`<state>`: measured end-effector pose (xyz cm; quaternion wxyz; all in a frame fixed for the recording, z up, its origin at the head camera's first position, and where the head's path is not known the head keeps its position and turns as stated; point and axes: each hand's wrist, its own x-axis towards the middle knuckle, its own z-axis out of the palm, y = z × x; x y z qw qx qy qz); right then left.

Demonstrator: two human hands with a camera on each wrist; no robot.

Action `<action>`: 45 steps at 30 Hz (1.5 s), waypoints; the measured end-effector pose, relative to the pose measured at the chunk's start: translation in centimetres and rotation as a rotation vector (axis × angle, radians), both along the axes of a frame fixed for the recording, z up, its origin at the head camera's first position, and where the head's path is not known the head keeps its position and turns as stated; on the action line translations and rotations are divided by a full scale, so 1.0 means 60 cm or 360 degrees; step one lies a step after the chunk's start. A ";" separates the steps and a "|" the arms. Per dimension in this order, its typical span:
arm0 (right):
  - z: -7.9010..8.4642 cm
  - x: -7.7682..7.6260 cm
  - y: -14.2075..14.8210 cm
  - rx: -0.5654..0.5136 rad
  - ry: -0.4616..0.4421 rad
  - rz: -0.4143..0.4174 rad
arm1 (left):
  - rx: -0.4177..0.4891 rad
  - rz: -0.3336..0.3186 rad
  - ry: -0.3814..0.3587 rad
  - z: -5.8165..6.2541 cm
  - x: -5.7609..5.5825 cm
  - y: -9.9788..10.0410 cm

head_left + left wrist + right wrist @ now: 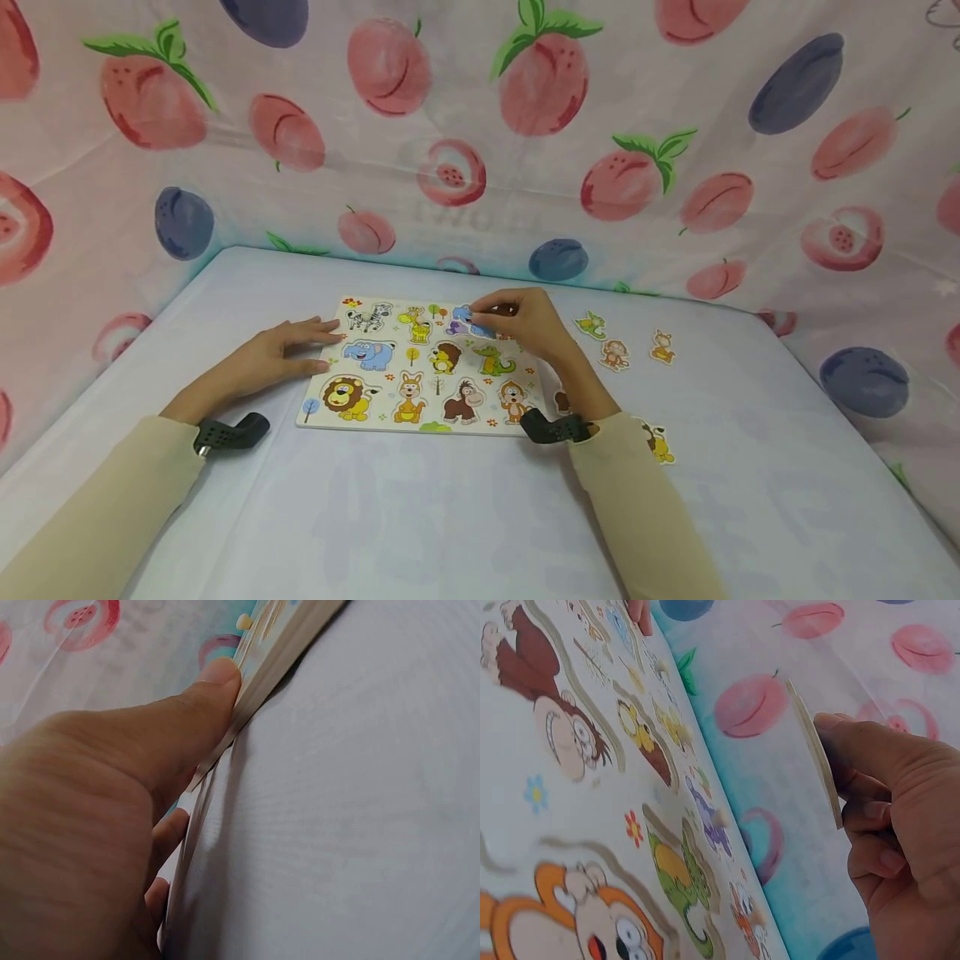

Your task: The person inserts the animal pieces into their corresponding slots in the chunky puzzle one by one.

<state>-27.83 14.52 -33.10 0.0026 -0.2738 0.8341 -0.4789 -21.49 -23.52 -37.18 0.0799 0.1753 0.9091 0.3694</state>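
Observation:
A white board (491,408) printed with cartoon animals and shaped outlines lies on the table. My right hand (528,321) pinches a thin blue animal-shaped puzzle piece (483,330) above the board's back right part, near a purple animal. The right wrist view shows this piece (821,761) edge-on, held between thumb and fingers and apart from the board. My left hand (273,354) touches the board's left edge with fingers extended. In the left wrist view its thumb (221,671) rests against the board's thick edge (259,694).
Right of the board lie loose pieces: a crocodile (591,325), a monkey (615,355), a kangaroo (662,347) and a lion (662,444), partly covered by the right sleeve. A brown piece (562,402) shows beside the right wrist. Fruit-printed cloth (487,225) hangs behind the table.

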 end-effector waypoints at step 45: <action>-0.012 0.001 -0.175 0.0083 -0.0037 0.0156 | -0.0019 0.0011 -0.0011 0.001 0.002 0.001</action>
